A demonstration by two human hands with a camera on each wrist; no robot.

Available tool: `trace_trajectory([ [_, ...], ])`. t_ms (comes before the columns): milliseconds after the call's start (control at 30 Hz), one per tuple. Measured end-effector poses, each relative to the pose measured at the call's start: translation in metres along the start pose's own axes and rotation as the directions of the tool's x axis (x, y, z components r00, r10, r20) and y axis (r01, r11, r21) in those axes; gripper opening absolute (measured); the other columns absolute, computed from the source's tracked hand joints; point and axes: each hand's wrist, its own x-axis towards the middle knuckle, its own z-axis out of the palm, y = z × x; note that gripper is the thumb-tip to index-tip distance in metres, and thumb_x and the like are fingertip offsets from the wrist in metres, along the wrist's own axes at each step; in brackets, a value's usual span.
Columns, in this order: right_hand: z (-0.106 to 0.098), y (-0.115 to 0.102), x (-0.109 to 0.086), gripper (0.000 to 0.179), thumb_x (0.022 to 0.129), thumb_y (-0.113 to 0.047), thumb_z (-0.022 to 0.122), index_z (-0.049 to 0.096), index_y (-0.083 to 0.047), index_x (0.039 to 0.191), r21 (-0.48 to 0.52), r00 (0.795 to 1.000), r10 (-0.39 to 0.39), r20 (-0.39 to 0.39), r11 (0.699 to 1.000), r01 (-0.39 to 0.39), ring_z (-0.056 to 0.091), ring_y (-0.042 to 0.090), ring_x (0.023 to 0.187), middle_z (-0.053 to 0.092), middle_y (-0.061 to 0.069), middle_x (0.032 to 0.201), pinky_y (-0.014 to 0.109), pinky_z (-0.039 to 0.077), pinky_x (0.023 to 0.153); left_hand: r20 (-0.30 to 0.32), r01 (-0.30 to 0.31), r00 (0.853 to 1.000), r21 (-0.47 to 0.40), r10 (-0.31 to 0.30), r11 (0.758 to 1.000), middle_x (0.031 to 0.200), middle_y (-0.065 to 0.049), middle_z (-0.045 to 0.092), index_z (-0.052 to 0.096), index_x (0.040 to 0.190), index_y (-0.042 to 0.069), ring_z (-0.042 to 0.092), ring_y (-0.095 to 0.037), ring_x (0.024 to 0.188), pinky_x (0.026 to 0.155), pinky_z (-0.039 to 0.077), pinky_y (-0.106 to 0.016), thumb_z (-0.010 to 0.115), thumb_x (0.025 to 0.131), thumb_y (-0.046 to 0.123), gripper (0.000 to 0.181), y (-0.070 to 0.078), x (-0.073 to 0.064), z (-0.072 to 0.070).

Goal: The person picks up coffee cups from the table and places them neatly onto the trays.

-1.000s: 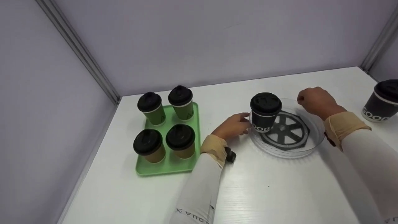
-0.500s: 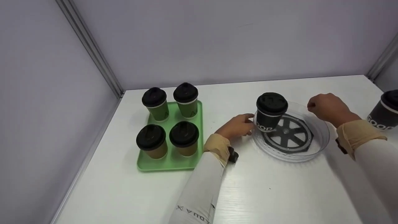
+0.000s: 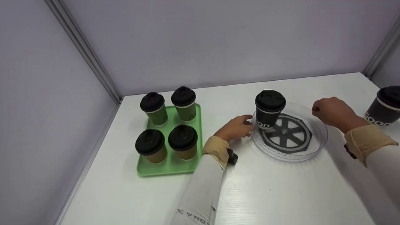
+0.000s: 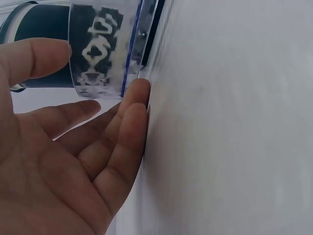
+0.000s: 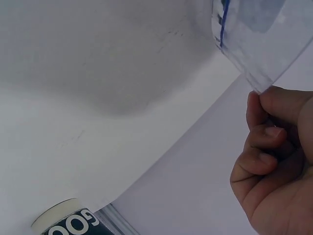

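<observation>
A clear round turntable (image 3: 318,150) with a dark spoked base stands on the right half of the table. On its left side is a black lidded paper coffee cup (image 3: 267,117), upright. My left hand (image 3: 236,127) is at the turntable's left edge, fingers loosely spread; in the left wrist view its thumb (image 4: 46,58) overlaps the clear wall, and two fingertips lie low by the base. My right hand (image 3: 334,113) pinches the far right rim between thumb and curled forefinger, the other fingers folded in, as the right wrist view shows.
A green tray (image 3: 168,168) on the left carries two green and two brown lidded cups. Another black lidded cup (image 3: 383,107) stands at the far right, beyond my right hand. Pale walls (image 3: 218,47) enclose the table's back and sides.
My right hand has moved right and toward me along the rim. The turntable has turned clockwise, taking its cup slightly toward the back. My left hand stays at the edge. The view shifts slightly.
</observation>
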Motion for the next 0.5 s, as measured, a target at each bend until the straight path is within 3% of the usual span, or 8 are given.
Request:
trace_trajectory([
  [500, 0.004, -0.001, -0.034, 0.021, 0.093, -0.010, 0.061, 0.067, 0.009, 0.098, 0.004, 1.000, 0.013, -0.027, 1.000, -0.013, 0.061, 0.035, 0.077, 0.066, 0.021, 0.088, 0.050, 0.047, 0.066, 0.029, -0.021, 0.999, -0.044, 0.022, 0.999, 0.129, -0.007, 0.058, 0.039, 0.150, 0.012, 0.066, -0.016, 0.092, 0.082, 0.049, -0.028, 0.059, 0.093, 0.022, 0.061, -0.003, -0.001, -0.004],
])
